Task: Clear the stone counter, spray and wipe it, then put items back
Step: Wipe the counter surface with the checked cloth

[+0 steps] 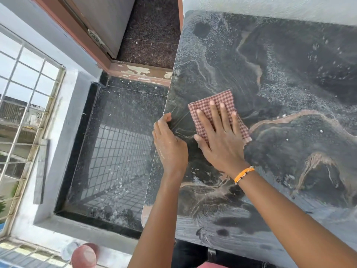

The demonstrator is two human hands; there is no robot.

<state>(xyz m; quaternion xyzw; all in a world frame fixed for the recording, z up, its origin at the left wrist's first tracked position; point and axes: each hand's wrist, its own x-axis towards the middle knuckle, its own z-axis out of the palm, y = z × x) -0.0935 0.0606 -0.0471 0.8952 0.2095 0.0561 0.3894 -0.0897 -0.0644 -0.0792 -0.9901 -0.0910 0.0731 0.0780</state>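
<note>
The dark veined stone counter (280,78) fills the right of the view, wet and streaked with foam and droplets. A folded red-and-white checked cloth (214,101) lies flat on it near the left edge. My right hand (220,138), with an orange band at the wrist, presses on the cloth with straight, spread fingers. My left hand (168,144) rests at the counter's left edge beside the cloth, its fingers curled over the rim. No items stand on the visible part of the counter.
Left of the counter, a lower black granite ledge (116,144) reflects a window grille (23,105). A brown door frame (123,68) and a speckled step lie beyond. A reddish round object (84,256) sits at the bottom left. A white wall backs the counter.
</note>
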